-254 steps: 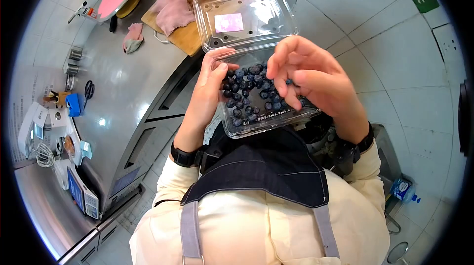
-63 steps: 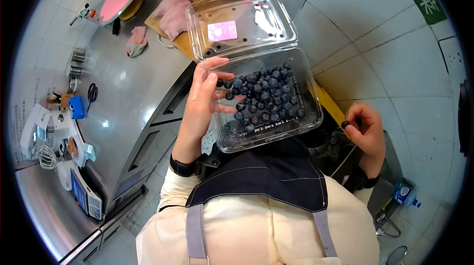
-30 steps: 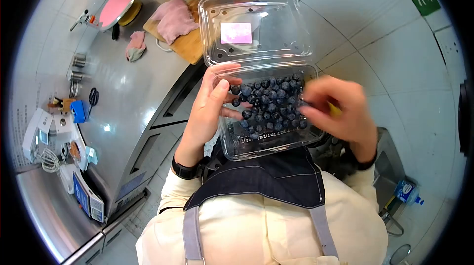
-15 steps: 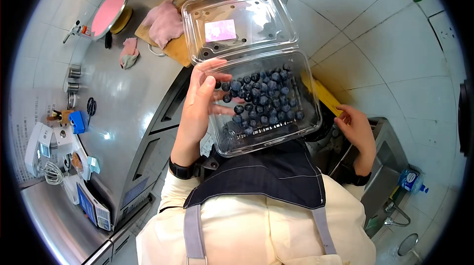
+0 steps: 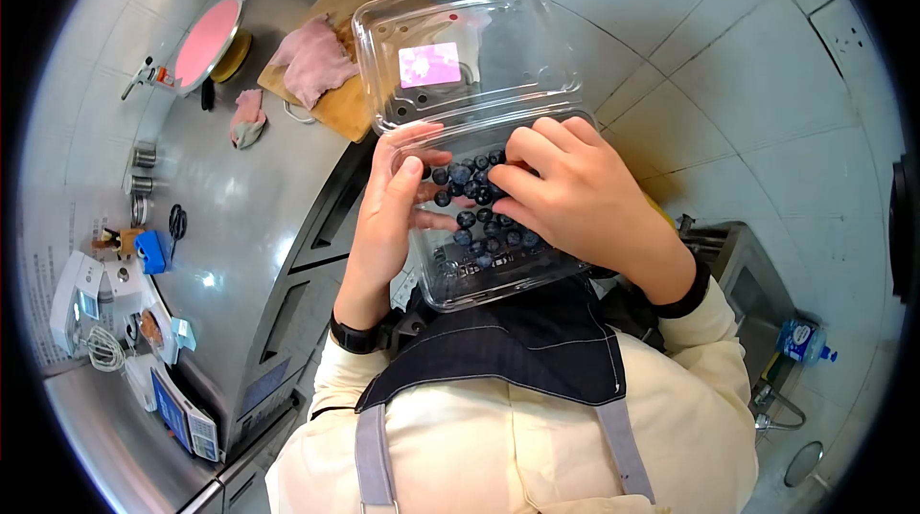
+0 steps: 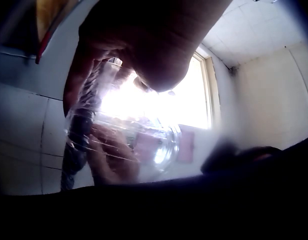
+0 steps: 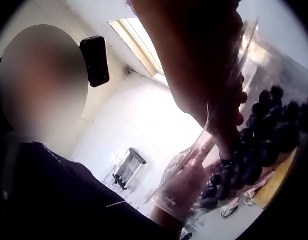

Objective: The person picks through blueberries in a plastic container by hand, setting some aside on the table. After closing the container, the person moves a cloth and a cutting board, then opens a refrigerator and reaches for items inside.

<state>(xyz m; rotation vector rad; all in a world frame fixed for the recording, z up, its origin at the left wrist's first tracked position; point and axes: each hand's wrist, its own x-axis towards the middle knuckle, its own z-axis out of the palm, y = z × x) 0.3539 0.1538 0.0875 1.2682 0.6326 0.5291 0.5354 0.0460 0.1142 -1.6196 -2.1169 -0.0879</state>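
A clear plastic clamshell box (image 5: 479,276) is held at chest height with its lid (image 5: 460,45) hinged open and tilted back. It contains several blueberries (image 5: 474,219). My left hand (image 5: 422,198) grips the box's left side, thumb over the rim and fingers beneath the base. My right hand (image 5: 503,174) reaches in from the right, bent fingers down among the berries; whether they pinch one is hidden. The left wrist view shows the box (image 6: 144,150) from below against bright light. The right wrist view shows the berries (image 7: 264,145) behind the box wall (image 7: 194,165).
A steel counter (image 5: 230,198) runs along the left with a wooden board (image 5: 335,97), pink cloths (image 5: 311,59), a pink disc (image 5: 209,40), scissors (image 5: 177,222) and a scale (image 5: 182,413). A sink (image 5: 757,279) and a small bottle (image 5: 805,342) lie at the right.
My right hand has come back from the sink side on the right and now lies in the box over the berries. The left hand keeps its hold on the box.
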